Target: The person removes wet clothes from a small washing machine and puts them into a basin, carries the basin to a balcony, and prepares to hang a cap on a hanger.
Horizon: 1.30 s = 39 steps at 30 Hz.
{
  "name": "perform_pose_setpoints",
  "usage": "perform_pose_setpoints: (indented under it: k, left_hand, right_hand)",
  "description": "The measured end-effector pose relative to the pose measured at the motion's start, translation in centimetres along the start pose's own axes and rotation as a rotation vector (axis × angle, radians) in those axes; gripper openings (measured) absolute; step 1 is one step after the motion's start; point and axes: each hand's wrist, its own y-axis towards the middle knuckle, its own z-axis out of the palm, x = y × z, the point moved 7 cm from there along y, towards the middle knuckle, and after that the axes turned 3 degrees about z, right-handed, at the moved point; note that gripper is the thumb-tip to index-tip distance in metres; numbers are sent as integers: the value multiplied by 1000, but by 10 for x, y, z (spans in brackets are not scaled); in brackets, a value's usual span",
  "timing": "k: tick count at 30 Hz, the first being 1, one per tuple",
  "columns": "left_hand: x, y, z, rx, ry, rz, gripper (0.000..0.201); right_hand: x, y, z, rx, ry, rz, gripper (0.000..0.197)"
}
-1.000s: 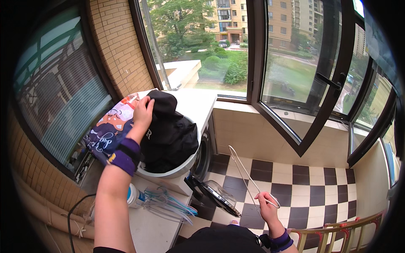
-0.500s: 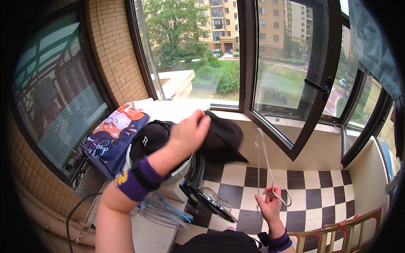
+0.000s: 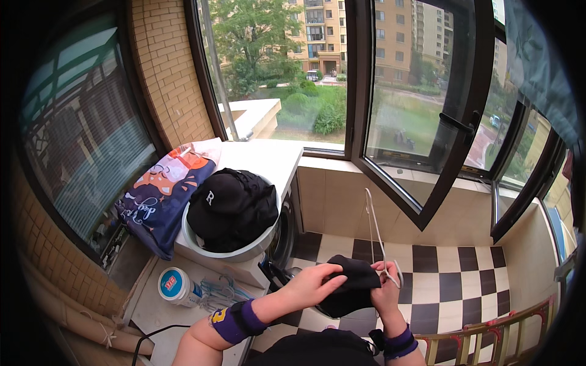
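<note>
Low in front of me, my left hand (image 3: 314, 285) pinches the near-left part of a black cloth item (image 3: 351, 299), whose exact kind I cannot make out. My right hand (image 3: 386, 293) grips a thin white clothes hanger (image 3: 400, 276), its hook beside my fingers and its long side pointing away. The right fingers also meet the edge of the black cloth; whether they grip it is hidden. To the left, a pale round basin (image 3: 244, 255) holds a heap of dark clothes (image 3: 256, 210) with a black cap (image 3: 213, 201) on top.
A dark blue printed bag (image 3: 162, 198) leans beside the basin on a white top (image 3: 287, 155). Below stand a white tub (image 3: 177, 287) and several hangers (image 3: 217, 296). An open window sash (image 3: 421, 219) juts inward; a gold-coloured rack (image 3: 488, 335) stands at lower right.
My left hand has carried the black cloth from beside the basin down and right to the hanger. The basin and white tub are uncovered. The hanger has shifted slightly left.
</note>
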Motion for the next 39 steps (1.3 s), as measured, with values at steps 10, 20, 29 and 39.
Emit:
perform_pose_setpoints:
  k: [10, 20, 29, 39]
  left_hand:
    - [67, -72, -68, -625, -388, 137, 19]
    - [129, -60, -3, -307, -878, -166, 37]
    - [129, -75, -33, -710, -909, -241, 32]
    - [115, -47, -30, -796, -953, -138, 36]
  right_hand:
    - [30, 24, 31, 192, 300, -8, 22]
    - [30, 56, 81, 511, 761, 73, 29]
    - [-5, 65, 77, 326, 376, 82, 50]
    - [4, 21, 103, 543, 673, 184, 51]
